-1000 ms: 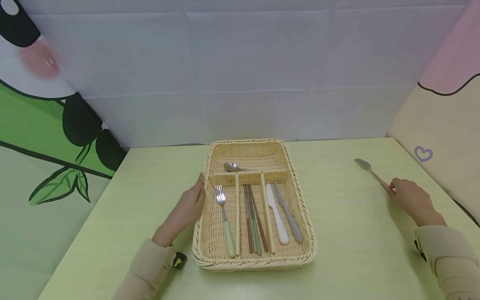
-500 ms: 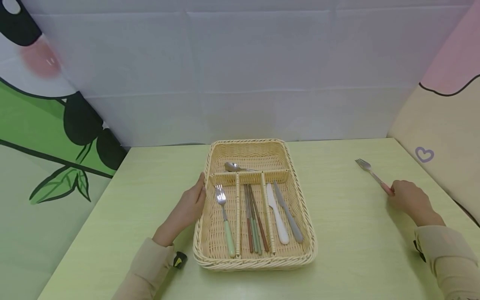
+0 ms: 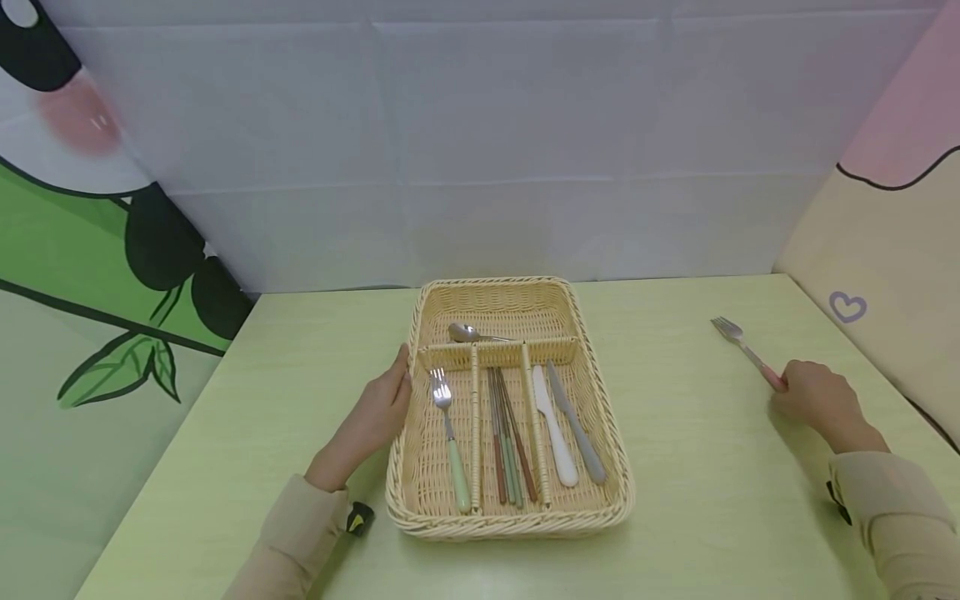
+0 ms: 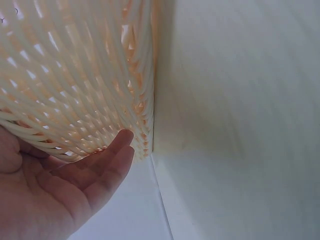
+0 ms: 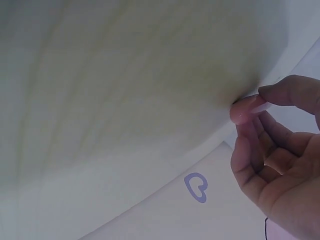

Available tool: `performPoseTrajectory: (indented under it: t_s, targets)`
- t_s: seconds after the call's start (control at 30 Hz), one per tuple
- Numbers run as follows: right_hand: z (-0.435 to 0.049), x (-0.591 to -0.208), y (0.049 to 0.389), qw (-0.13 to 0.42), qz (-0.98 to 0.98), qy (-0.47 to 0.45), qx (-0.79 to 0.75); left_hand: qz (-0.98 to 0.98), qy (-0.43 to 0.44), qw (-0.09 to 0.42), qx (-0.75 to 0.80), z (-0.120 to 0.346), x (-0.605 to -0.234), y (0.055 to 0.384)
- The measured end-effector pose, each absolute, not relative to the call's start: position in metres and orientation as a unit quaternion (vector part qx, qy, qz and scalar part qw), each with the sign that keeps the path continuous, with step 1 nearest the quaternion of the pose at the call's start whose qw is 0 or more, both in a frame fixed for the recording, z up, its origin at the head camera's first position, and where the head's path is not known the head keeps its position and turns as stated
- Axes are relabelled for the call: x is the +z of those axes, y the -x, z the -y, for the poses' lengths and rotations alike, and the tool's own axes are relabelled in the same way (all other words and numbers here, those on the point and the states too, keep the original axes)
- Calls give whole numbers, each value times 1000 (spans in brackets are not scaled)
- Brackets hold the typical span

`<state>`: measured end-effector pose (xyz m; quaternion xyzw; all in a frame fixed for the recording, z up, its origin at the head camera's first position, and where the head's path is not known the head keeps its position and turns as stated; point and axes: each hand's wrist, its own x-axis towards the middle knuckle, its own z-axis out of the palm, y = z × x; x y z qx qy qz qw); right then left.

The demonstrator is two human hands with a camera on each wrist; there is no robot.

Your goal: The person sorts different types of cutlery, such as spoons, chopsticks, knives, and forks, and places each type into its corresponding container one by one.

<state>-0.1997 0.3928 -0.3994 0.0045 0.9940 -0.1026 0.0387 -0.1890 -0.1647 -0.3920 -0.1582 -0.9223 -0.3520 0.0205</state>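
A woven basket with several compartments sits mid-table. My left hand rests against its left side; in the left wrist view, its fingers lie nearly straight along the outer weave. No thumb shows over the rim in the head view. Far to the right, my right hand pinches the pink handle end of a fork. Its tines point away and left, and it lies at or close to the tabletop. In the right wrist view, thumb and fingers close on the pink handle end.
Inside the basket lie a green-handled fork, several chopsticks, a white knife, a grey knife and a spoon in the far compartment. A pale wall stands directly behind the table.
Over the last second the right hand and its fork have shifted very slightly. The left hand and the basket stay in place.
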Motion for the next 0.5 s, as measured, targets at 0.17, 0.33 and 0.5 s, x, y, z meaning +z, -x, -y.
performPoseTrajectory:
  t_s: [0.17,0.33,0.5]
  targets:
    - [-390,-400,200,32,-993,3,-111,923,159,22,-350,164,-392,189]
    - [-386,-399,200,31,-993,6,-115,921,162,21,-354,165,-393,189]
    - [-381,-396,198,22,-993,9,-113,921,158,15,-355,165,-392,189]
